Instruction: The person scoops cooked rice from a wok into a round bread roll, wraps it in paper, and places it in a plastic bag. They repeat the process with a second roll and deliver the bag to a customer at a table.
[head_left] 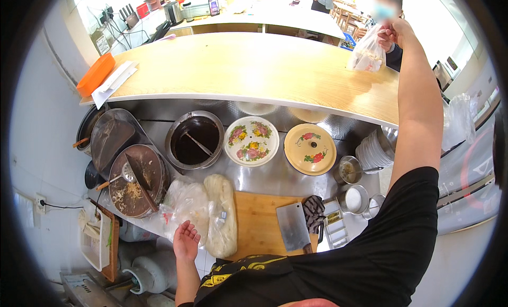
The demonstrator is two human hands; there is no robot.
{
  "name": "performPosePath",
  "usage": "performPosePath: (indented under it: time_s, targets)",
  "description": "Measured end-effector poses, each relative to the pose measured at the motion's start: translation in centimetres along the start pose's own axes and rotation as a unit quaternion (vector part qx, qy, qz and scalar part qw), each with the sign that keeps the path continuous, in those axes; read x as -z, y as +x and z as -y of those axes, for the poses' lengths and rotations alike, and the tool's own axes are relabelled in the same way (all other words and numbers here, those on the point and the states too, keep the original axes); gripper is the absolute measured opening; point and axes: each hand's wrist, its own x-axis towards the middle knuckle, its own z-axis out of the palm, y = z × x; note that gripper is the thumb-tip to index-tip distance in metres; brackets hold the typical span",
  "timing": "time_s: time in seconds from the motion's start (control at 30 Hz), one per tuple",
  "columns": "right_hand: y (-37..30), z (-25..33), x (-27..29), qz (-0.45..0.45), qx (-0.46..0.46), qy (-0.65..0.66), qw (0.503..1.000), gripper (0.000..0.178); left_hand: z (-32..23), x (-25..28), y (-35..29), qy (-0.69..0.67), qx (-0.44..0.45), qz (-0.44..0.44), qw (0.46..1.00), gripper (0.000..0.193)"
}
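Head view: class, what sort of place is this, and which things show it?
Probably a small eatery's food-preparation counter: a cleaver on a wooden cutting board, stacked plates and lidded pans suggest it.

Cleaver [292, 227] on wooden board [255, 222]

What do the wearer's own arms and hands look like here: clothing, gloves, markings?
The left hand and right hand are bare, with no gloves. No watch or bracelet shows on either forearm. The right arm wears a plain black short sleeve, part of a black top with yellow print. Rings are too small to tell.
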Motion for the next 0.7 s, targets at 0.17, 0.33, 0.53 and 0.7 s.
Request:
performPosePath:
  time_s: [0.17, 0.33, 0.53, 0.7]
  targets:
    - [-0.4, 0.6, -1.3, -0.043, 0.021, 0.03, 0.998, 0.029, -0.1, 0.4, -0.4, -0.019, -0.01, -0.007, 1.0, 0.034]
    - [1.2, 0.9, -2.2, -0.069, 0.012, 0.09, 0.993, 0.026, 0.6, 1.3, -0.8, -0.027, 0.0, -0.014, 1.0, 0.033]
    - [8.3, -1.8, -3.3, -0.087, 0.016, 0.229, 0.969, 0.024, 0.8, 1.9, -1.8, -0.026, -0.008, -0.027, 0.999, 0.032]
    - [14.5, -2.6, -3.3, -0.039, 0.106, 0.508, 0.854, 0.033, 0.3, 2.4, -2.8, -0.047, -0.001, -0.032, 0.998, 0.029]
